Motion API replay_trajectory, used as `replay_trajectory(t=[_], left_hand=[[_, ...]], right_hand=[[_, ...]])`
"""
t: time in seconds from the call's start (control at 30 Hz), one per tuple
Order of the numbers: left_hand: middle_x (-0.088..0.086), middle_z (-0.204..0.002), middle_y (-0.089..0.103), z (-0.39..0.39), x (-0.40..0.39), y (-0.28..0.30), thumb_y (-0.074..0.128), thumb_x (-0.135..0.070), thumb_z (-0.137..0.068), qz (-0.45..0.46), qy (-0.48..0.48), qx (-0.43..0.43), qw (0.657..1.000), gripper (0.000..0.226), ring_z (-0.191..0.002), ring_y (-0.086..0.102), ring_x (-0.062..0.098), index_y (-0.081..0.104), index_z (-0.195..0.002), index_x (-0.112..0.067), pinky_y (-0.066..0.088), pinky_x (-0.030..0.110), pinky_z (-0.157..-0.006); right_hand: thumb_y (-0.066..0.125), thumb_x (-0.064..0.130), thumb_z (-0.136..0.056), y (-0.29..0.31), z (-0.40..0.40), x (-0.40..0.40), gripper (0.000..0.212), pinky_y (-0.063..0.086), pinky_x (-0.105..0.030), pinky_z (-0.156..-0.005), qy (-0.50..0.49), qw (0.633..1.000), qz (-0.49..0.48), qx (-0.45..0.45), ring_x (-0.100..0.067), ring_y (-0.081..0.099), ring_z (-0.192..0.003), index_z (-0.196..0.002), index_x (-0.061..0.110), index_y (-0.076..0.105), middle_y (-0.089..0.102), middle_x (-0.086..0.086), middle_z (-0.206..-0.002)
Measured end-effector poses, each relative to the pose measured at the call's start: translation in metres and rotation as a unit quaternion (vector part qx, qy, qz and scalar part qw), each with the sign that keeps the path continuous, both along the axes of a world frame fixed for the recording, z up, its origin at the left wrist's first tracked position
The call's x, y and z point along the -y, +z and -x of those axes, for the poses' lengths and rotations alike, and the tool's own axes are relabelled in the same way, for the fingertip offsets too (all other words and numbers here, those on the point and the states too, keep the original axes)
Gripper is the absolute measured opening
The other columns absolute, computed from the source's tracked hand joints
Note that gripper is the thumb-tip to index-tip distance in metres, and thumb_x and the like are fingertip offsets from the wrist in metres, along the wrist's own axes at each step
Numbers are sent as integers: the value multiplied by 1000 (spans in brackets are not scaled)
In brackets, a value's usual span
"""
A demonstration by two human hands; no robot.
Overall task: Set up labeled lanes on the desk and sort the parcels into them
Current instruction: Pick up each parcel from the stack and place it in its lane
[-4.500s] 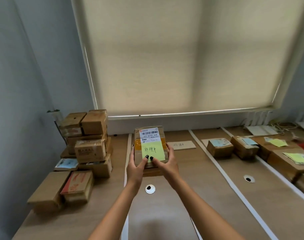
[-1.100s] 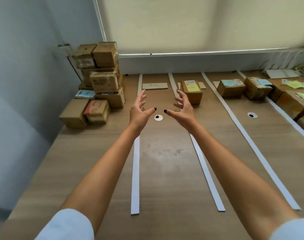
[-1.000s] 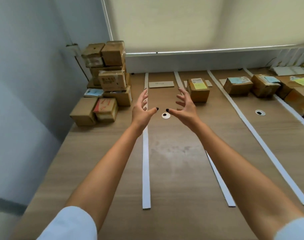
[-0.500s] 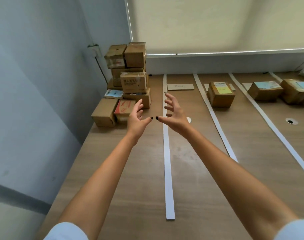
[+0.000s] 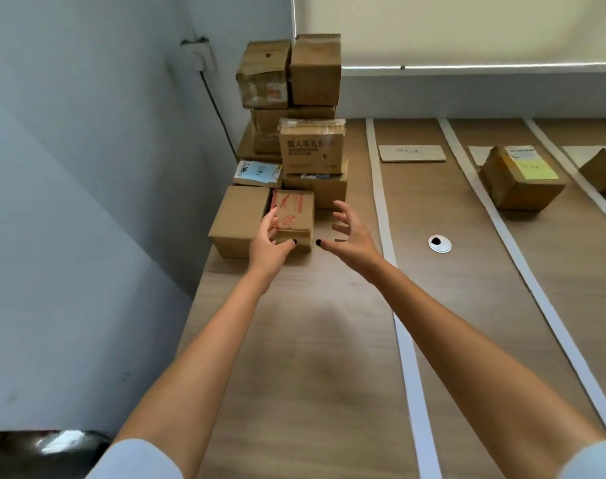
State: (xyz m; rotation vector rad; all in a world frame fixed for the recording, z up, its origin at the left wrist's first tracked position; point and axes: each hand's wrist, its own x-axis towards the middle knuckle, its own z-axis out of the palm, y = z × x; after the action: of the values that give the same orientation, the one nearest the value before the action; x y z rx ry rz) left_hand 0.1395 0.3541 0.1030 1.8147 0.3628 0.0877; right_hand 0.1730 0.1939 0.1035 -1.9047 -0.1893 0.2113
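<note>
Left hand spread, fingers against left side of red-printed parcel; not clamped. Right hand spread, empty, held just right of parcel. Parcel seated on worktop, front of stack.

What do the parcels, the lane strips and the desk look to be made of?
Parcels: brown corrugated cardboard, matte, some glossy tape; creased flaps show it. Lane strips: flat white bands, probably paper or tape; which one is unclear. Desk: wood-grain surface, slight sheen, likely laminate rather than solid wood.
</note>
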Motion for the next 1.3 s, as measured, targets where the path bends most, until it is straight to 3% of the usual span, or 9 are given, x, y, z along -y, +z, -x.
replay_trajectory(t=[0.13,0.23,0.43,0.5,0.63,0.87,1.03,1.17,1.3], left_hand=[[2,-143,44,-38,-19,-31,60,-1,-86,-20,-7,-40,999,70,-132,38,15,30,-144,-24,34,26,-101],[2,-143,42,-61,-26,-54,64,-5,-83,-60,-10,-63,996,73,-132,39,17,30,-145,-25,36,35,-109],[7,-147,36,-90,-32,-82,60,-13,-86,-250,9,-69,966,66,-135,28,28,31,-144,-21,24,38,-114],[6,-148,36,-97,-32,-87,59,-14,-87,-266,6,-68,962,65,-135,27,28,30,-145,-19,22,36,-113],[8,-149,32,-114,-26,-92,60,-20,-88,-238,3,-86,967,68,-137,30,24,25,-146,-19,30,41,-113],[3,-141,45,-129,-21,-71,55,-16,-92,-49,61,-111,991,61,-129,43,19,26,-146,-21,39,34,-103],[3,-139,48,-116,-10,-52,57,-17,-91,-41,54,-101,993,60,-127,45,20,28,-145,-20,40,34,-102],[3,-137,50,-90,12,-38,61,-19,-89,-44,47,-79,995,59,-124,48,19,35,-141,-19,38,25,-89],[2,-139,45,-58,44,-24,60,-16,-88,-59,26,-8,998,53,-124,46,15,40,-138,-19,39,23,-93]], right_hand=[[74,13,-78,-29,-32,-21,81,44,-33,-96,-16,999,10,-47,-24,43,-127,-144,22,28,38,-10,-143],[74,15,-78,-51,-57,-34,81,43,-30,-92,-20,997,24,-74,-23,44,-126,-144,22,27,38,-8,-144],[70,17,-81,-76,-93,-51,79,40,-39,-105,-27,994,25,-107,-25,39,-131,-145,18,25,36,-11,-145],[67,17,-84,-80,-101,-56,76,38,-33,-105,-30,993,19,-114,-24,37,-133,-146,16,24,36,-10,-146],[61,14,-88,-87,-112,-63,71,35,-20,-91,-38,990,2,-137,-19,40,-130,-147,15,21,40,-8,-144],[61,19,-88,-86,-111,-71,75,35,-23,-98,-52,981,-39,-181,-16,44,-127,-148,13,18,44,-5,-142],[62,22,-87,-68,-96,-55,73,36,-22,-96,-62,984,-52,-156,-9,41,-118,-147,16,22,41,-3,-144],[64,22,-86,-55,-72,-31,71,40,-33,-105,-66,987,-61,-136,-18,41,-128,-146,19,25,42,-5,-142],[64,26,-86,-41,-42,0,65,43,-34,-102,-92,983,-102,-120,-20,44,-125,-142,21,30,43,-5,-140]])
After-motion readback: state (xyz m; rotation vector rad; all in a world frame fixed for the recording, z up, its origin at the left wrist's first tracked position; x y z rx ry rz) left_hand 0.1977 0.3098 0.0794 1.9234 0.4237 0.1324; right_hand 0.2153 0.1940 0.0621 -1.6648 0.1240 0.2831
